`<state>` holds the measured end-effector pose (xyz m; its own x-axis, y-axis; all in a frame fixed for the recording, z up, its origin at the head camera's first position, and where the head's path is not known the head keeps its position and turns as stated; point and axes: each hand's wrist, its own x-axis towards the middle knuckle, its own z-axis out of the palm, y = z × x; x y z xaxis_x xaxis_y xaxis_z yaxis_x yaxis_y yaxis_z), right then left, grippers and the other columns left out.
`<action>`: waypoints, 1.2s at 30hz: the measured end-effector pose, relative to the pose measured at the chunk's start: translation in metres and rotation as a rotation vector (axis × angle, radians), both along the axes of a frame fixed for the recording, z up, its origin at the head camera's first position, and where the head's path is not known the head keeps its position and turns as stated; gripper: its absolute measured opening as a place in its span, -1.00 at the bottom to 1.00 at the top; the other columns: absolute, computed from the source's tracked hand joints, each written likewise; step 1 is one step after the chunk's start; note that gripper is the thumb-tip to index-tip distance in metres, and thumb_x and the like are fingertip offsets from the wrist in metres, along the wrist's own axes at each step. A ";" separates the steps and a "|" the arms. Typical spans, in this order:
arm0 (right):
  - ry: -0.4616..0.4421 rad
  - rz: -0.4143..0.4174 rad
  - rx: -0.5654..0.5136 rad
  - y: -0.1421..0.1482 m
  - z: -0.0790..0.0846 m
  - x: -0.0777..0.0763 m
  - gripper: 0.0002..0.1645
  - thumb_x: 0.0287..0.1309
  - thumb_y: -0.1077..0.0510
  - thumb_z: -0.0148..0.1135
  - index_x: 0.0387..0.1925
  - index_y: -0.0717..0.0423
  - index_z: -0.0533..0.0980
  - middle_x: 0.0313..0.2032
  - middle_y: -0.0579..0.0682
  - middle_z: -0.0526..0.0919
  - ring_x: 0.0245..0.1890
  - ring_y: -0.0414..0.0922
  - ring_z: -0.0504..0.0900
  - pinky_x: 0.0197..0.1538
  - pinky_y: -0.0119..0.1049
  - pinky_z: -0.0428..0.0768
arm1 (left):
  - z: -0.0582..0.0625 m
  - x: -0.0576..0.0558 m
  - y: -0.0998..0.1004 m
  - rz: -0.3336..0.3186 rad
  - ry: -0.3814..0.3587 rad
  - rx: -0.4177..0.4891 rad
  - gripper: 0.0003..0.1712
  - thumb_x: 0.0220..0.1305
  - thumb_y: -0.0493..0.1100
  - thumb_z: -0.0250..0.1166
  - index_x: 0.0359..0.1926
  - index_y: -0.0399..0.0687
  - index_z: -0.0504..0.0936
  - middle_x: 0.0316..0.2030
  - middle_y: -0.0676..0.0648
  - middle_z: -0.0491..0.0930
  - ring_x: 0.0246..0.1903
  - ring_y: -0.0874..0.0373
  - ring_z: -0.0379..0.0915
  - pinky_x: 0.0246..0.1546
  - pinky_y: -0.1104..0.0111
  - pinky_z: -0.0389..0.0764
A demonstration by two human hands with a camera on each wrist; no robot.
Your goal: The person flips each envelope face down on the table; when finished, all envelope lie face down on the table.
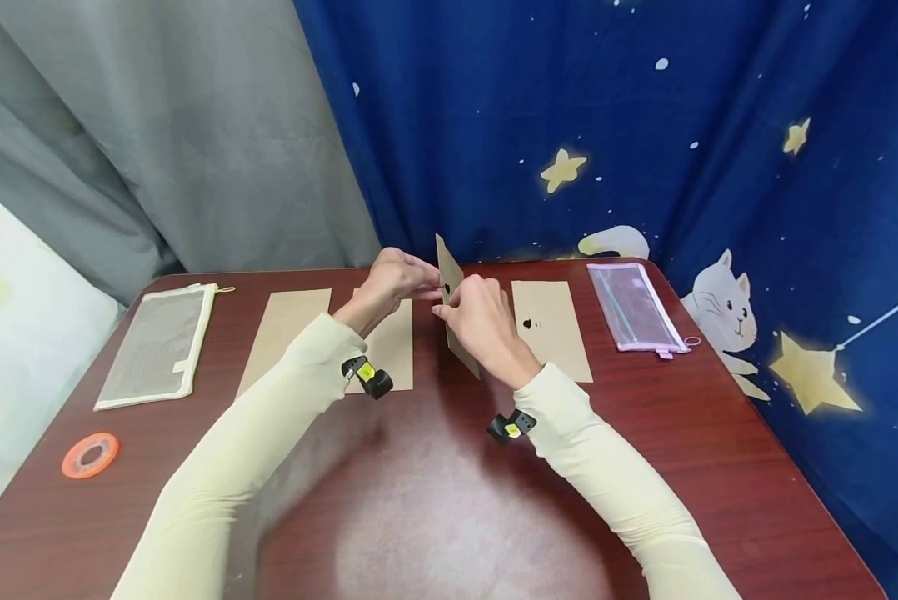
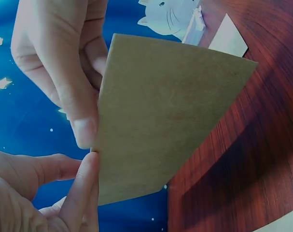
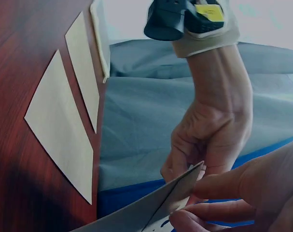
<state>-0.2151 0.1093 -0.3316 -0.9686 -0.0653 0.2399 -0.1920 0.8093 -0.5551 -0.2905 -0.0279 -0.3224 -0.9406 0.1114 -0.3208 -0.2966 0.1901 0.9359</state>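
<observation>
A thin brown kraft-paper rectangle (image 2: 160,116) stands on edge above the table, held by both hands; whether it is a card, a booklet or an envelope I cannot tell. My left hand (image 1: 398,279) pinches its edge from the left. From the right, my right hand (image 1: 486,321) grips the same piece, thumb and fingers close to the left fingertips. The face turned right has a small black print and, in the right wrist view, a dark line across it. Similar brown rectangles lie flat: two on the left (image 1: 287,325), (image 1: 396,346) and a printed one (image 1: 557,333) on the right.
A cream-edged mesh zip pouch (image 1: 157,342) lies at the table's left, a purple one (image 1: 636,304) at the right. Near the left edge is an orange ring-shaped roll (image 1: 91,456). Grey and blue curtains (image 1: 494,108) hang right behind the dark red table (image 1: 434,500).
</observation>
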 end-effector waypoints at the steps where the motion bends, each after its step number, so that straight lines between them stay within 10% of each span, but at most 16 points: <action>1: 0.021 -0.006 0.017 -0.001 -0.001 0.000 -0.66 0.18 0.05 0.45 -0.68 0.01 0.72 -0.74 -0.06 0.56 -0.54 -0.07 0.58 -0.60 -0.32 0.38 | 0.000 0.000 0.001 0.001 0.004 0.000 -0.76 0.27 -0.44 0.30 -0.05 -0.47 0.65 -0.59 -0.06 0.68 -0.63 0.25 0.68 -0.21 0.34 0.79; 20: 0.280 -0.105 0.321 -0.015 -0.018 0.007 -0.71 0.17 0.33 0.17 -0.66 0.19 0.54 -0.59 0.15 0.57 -0.58 0.12 0.63 -0.61 -0.12 0.61 | 0.001 0.006 0.010 0.032 0.096 -0.074 -0.84 0.12 -0.44 0.34 -0.24 -0.37 0.73 -0.59 -0.05 0.69 -0.52 0.17 0.75 -0.34 0.41 0.80; 25: 0.302 -0.133 0.328 -0.013 -0.017 0.005 -0.75 0.17 0.32 0.20 -0.62 0.21 0.59 -0.56 0.16 0.60 -0.54 0.16 0.66 -0.56 -0.07 0.66 | 0.001 0.007 0.011 0.039 0.097 -0.063 -0.83 0.17 -0.36 0.42 -0.20 -0.35 0.75 -0.34 -0.15 0.77 -0.39 0.13 0.78 -0.28 0.41 0.80; 32: 0.295 -0.144 0.285 -0.009 -0.014 0.003 -0.70 0.14 0.34 0.18 -0.69 0.17 0.52 -0.59 0.15 0.59 -0.51 0.19 0.69 -0.49 0.00 0.70 | -0.030 0.004 0.005 0.066 -0.062 0.082 -0.57 0.49 -0.08 0.18 0.14 -0.37 0.55 -0.07 -0.27 0.65 -0.49 0.23 0.63 -0.12 0.36 0.80; 36: 0.266 -0.155 0.257 -0.007 -0.014 0.003 -0.71 0.13 0.33 0.20 -0.69 0.15 0.54 -0.59 0.13 0.60 -0.50 0.17 0.69 -0.48 0.01 0.70 | -0.059 0.003 0.002 0.029 -0.251 0.200 -0.45 0.60 -0.02 -0.02 0.33 -0.38 0.42 0.12 -0.38 0.57 -0.05 -0.03 0.70 0.19 0.23 0.68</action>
<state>-0.2123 0.1022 -0.3457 -0.8781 -0.0137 0.4783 -0.1663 0.9460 -0.2782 -0.2874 -0.0257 -0.3817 -0.8387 0.1701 -0.5174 -0.5254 -0.0023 0.8509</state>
